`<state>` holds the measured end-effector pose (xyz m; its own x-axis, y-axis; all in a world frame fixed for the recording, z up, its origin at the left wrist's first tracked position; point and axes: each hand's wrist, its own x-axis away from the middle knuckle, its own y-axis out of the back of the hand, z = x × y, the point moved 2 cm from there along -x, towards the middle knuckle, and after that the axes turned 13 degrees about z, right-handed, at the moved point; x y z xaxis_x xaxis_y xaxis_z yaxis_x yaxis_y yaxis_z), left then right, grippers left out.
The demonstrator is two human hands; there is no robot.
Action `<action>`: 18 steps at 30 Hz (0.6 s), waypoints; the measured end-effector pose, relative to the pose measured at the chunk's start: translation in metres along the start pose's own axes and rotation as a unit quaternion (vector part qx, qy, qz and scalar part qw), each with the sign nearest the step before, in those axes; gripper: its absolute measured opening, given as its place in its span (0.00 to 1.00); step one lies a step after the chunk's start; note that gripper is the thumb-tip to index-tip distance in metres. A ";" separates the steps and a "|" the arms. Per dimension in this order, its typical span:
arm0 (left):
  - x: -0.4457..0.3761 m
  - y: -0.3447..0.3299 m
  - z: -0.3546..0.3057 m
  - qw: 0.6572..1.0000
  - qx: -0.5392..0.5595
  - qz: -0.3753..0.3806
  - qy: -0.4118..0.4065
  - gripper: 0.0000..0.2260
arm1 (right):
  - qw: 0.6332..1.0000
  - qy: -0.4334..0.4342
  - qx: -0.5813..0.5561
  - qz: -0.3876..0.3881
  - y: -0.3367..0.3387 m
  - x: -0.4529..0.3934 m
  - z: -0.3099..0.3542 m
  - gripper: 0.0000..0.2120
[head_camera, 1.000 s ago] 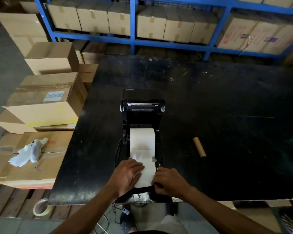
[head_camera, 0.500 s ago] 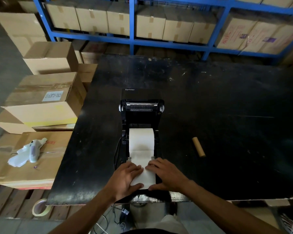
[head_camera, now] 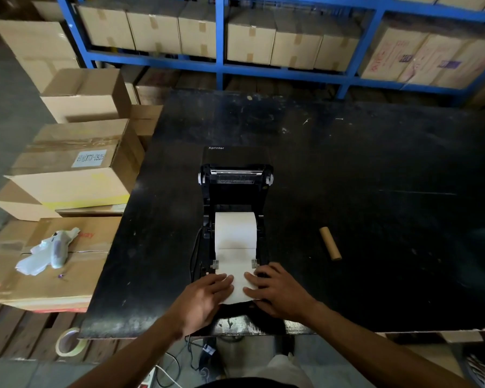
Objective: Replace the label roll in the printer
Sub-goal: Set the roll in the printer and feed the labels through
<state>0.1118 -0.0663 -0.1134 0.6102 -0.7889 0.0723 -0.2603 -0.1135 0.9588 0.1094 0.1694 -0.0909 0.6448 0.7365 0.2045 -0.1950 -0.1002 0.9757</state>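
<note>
A black label printer sits on the black table with its lid swung open toward the back. A white label roll lies in its bay, and the free strip of labels runs forward between two small grey guides. My left hand lies flat on the strip's left edge near the printer's front. My right hand presses the strip's right edge with straight fingers. An empty brown cardboard core lies on the table to the right of the printer.
Cardboard boxes are stacked left of the table, one with a white plastic bag on top. A tape roll lies on the pallet floor. Blue shelving with cartons stands behind. Cables hang below the table's front edge.
My right hand moved from the printer's front right corner onto the label strip. My left hand stayed on the strip's left side, with its fingers now flat.
</note>
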 end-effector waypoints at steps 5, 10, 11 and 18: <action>0.004 0.003 0.002 0.999 -0.018 0.029 -0.033 0.22 | 1.000 0.011 -0.007 -0.003 -0.002 0.002 -0.002 0.13; 0.009 0.008 0.004 0.999 0.007 0.024 -0.042 0.19 | 0.999 0.029 -0.034 -0.003 0.002 0.004 0.001 0.13; 0.009 0.010 0.004 0.999 -0.001 0.015 -0.036 0.19 | 0.999 0.032 -0.041 -0.007 0.002 0.005 0.003 0.13; 0.007 0.011 0.014 0.999 -0.040 0.025 0.001 0.22 | 0.997 0.047 -0.055 -0.004 0.003 0.011 0.007 0.14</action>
<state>0.1032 -0.0813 -0.1063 0.5995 -0.7913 0.1202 -0.2290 -0.0257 0.9731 0.1215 0.1727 -0.0846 0.5761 0.7967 0.1828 -0.2733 -0.0231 0.9617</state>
